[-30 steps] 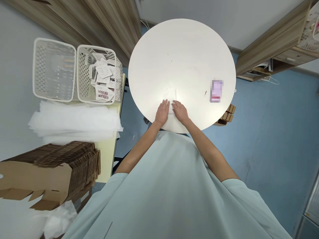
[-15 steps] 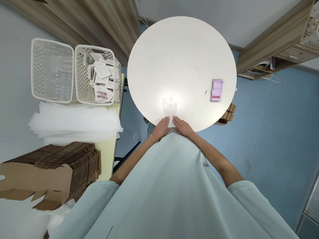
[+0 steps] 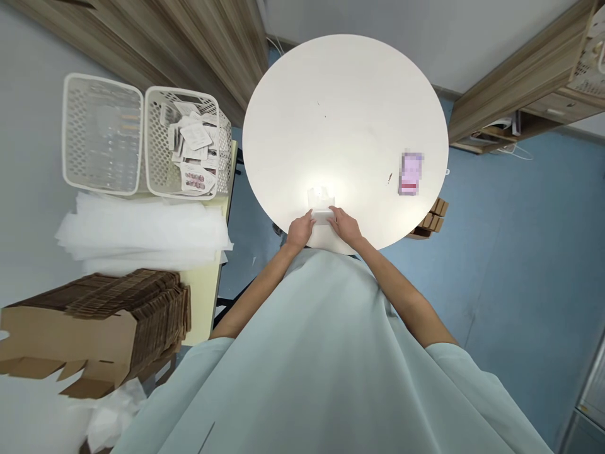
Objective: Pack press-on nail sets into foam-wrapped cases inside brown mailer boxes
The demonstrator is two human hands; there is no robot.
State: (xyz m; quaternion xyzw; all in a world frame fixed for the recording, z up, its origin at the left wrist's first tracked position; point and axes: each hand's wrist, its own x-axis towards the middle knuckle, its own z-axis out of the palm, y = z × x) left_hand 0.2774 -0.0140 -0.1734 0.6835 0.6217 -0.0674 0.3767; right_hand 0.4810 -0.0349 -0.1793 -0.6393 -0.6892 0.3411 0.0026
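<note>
Close to the near edge of the round white table [image 3: 345, 120] lies a small piece of thin white sheet [image 3: 320, 197], its near part folded over into a flat packet. At the packet's left end, my left hand [image 3: 301, 231] grips it with thumb and curled fingers. Gripping the right end, my right hand [image 3: 346, 226] mirrors it. The far part of the sheet lies loose on the table under bright glare. Whether something is inside the fold cannot be seen.
A blurred pink box [image 3: 411, 173] rests on the table's right side. On the left side table stand a basket of clear plastic items [image 3: 69, 135], a basket of printed packets [image 3: 150, 139], stacked white sheets [image 3: 146, 224] and flattened cardboard boxes [image 3: 99, 334]. Small brown boxes [image 3: 432, 221] sit below the table.
My hands have moved slightly forward, away from my body. Flat on the sheet before, they now curl around its two sides, and the sheet's near part is folded over.
</note>
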